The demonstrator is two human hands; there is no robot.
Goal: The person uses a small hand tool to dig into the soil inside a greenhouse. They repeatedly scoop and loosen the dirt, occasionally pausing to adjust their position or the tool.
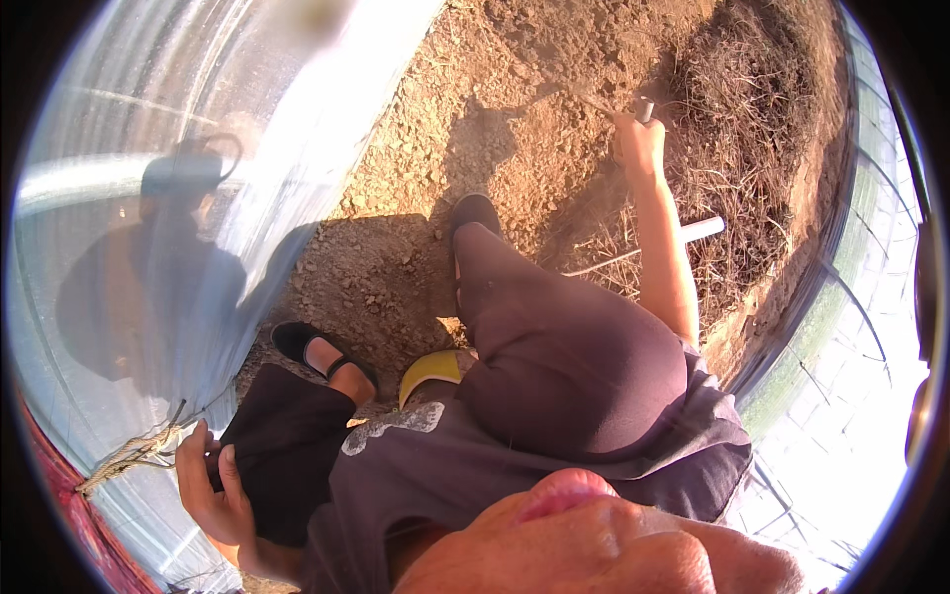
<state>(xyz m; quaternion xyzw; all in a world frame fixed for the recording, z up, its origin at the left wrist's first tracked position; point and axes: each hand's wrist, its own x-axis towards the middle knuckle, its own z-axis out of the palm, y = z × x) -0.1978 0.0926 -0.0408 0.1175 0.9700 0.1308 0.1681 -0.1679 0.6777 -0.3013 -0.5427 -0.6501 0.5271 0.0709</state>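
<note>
My right hand reaches out to the upper right and is closed around a hand tool. A pale, tube-like end of it shows above my fist. A thin blurred part seems to run left from my fist over the soil; I cannot tell what tool it is. Behind my right forearm lies a white handle with a thin rod. My left hand hangs at the lower left beside my dark trouser leg, fingers apart and slightly curled. Nothing shows in it. A knotted rope is just beyond its fingers.
Sunlit clods of dry soil lie ahead. Dry cut grass is heaped on the right. Clear plastic sheeting rises on the left, with more sheeting at right. A yellow-edged object sits below me, between my black shoes.
</note>
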